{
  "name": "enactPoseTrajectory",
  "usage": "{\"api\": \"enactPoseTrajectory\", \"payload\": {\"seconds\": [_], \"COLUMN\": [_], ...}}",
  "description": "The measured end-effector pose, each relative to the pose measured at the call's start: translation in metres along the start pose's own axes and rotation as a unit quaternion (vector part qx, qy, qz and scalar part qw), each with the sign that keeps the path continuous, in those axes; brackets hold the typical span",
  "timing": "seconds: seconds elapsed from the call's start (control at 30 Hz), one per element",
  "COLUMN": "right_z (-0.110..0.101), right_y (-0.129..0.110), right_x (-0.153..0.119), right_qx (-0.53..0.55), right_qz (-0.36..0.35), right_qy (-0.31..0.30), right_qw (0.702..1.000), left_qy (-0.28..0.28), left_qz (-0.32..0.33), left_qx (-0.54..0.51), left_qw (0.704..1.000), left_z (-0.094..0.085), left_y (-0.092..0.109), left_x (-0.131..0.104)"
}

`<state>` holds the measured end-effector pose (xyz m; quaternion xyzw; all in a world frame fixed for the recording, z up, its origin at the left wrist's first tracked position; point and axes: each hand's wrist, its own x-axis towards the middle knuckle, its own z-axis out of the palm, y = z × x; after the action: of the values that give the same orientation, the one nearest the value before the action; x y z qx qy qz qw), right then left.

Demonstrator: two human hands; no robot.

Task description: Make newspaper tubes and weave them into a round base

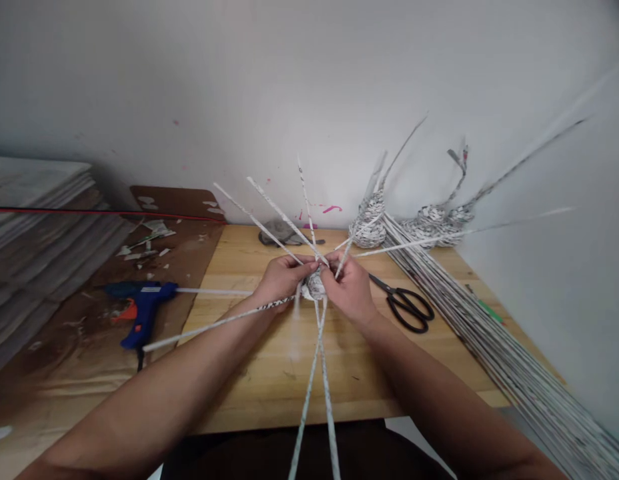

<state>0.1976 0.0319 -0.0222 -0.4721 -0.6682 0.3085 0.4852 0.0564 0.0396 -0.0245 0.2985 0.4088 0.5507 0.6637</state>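
Between my two hands is a small woven base of rolled paper strips, held a little above the wooden board. Long paper strips fan out from it in all directions, and two of them cross just below it. My left hand is closed on its left edge, thumb on top. My right hand pinches its upper right side, the fingers close around a paper strip there. The fingertips of both hands nearly meet at the far edge; part of the weave is hidden under them.
Black-handled scissors lie right of my hands, beside a long bundle of paper rolls. Woven paper pieces stand along the wall. At left are a blue glue gun, cardboard with scraps and stacked paper.
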Motion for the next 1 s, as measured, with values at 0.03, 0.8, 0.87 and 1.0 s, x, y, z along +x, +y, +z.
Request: {"api": "enactPoseTrajectory", "payload": {"seconds": [0.03,0.8,0.87,1.0], "right_z": [0.000,-0.006,-0.006,-0.008], "right_y": [-0.001,0.009,0.011,0.013], "right_x": [0.000,0.006,0.006,0.007], "right_qx": [0.022,0.016,-0.006,-0.022], "right_qz": [-0.002,0.048,0.038,0.024], "right_qy": [-0.006,-0.034,-0.036,-0.040], "right_qw": [1.000,0.998,0.999,0.999], "left_qy": [0.012,-0.004,0.008,0.028], "left_qz": [0.017,0.046,0.044,0.030], "left_qx": [-0.003,0.007,0.019,0.047], "left_qw": [1.000,0.999,0.999,0.998], "left_z": [-0.001,-0.009,-0.009,-0.010], "left_y": [-0.001,-0.007,-0.006,-0.004], "left_x": [0.001,0.009,0.007,0.008]}}
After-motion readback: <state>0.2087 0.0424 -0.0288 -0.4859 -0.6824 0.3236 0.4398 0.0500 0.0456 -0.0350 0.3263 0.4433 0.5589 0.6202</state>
